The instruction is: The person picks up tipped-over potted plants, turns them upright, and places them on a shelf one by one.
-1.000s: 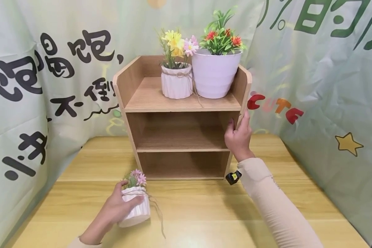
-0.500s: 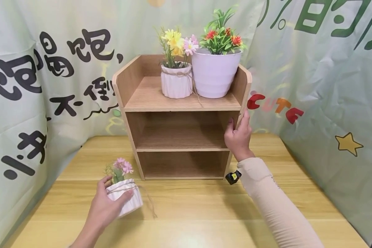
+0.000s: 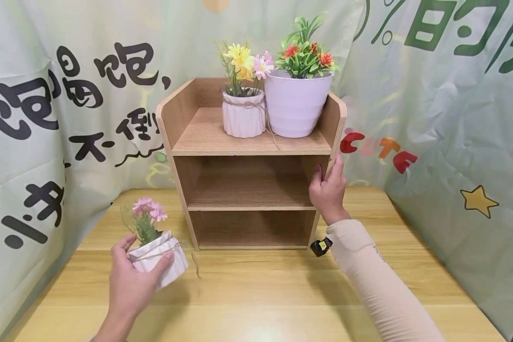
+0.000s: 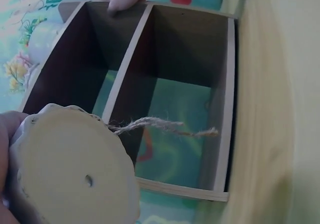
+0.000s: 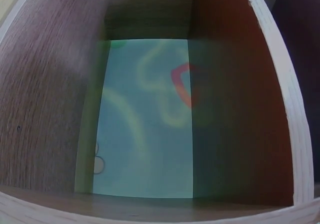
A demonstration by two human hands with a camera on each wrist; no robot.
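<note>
**Small flower pot held off the table beside a wooden shelf**

From my remote seat I see the wooden shelf unit [image 3: 250, 161] standing at the far middle of the table [image 3: 282, 294], its two lower compartments holding nothing I can see. On its top tier stand a large white pot [image 3: 297, 107] of red flowers, to the right, and touching it on the left a ribbed pot [image 3: 243, 118] of yellow and pink blooms. The right hand [image 3: 328, 190] clasps the shelf's right side panel, fingers curled round its front edge. At near left, the left hand [image 3: 130, 280] grips the small ribbed pot [image 3: 160, 259] of pink flowers, tilted, twine trailing. The left wrist view shows only its underside; the right wrist view shows only a shelf compartment's interior.
</note>
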